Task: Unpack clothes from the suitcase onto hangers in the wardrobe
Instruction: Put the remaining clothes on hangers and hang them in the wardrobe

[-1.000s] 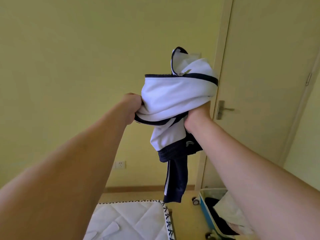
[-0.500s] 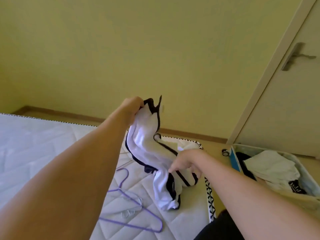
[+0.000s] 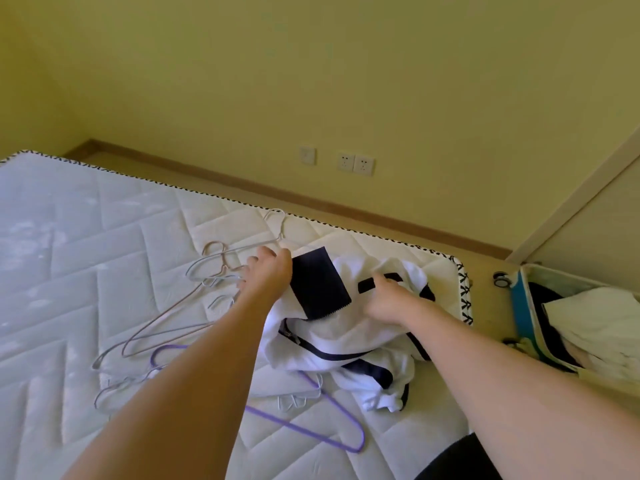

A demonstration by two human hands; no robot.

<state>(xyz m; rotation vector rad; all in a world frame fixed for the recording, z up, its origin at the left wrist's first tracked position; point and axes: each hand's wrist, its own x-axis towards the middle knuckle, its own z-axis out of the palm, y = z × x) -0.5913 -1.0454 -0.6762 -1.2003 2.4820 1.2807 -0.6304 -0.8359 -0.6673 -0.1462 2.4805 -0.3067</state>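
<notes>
**Jacket Down on the Mattress, Both Hands on It**

Where the white and navy jacket lies crumpled on the bare mattress, both hands reach into the cloth. The left hand sits at the jacket's far left edge, its fingers bent down against the fabric just beside a dark navy panel that lies flat on top; whether those fingers pinch the cloth or only press it cannot be told. The right hand rests on the jacket's middle with its fingers curled into the white fabric, next to a small dark strip, and it appears to grip the cloth there.

Several wire hangers lie in a loose tangle on the mattress to the left of the jacket, some passing under the left forearm. A purple hanger lies nearer the viewer, its upper part hidden under the jacket's lower folds.

On the floor to the right of the mattress stands the open suitcase, blue at its rim, with a wheel showing at its far corner. White and dark clothes lie inside it. Two sockets and a switch sit low on the yellow wall behind, and a door frame runs along the right edge.
</notes>
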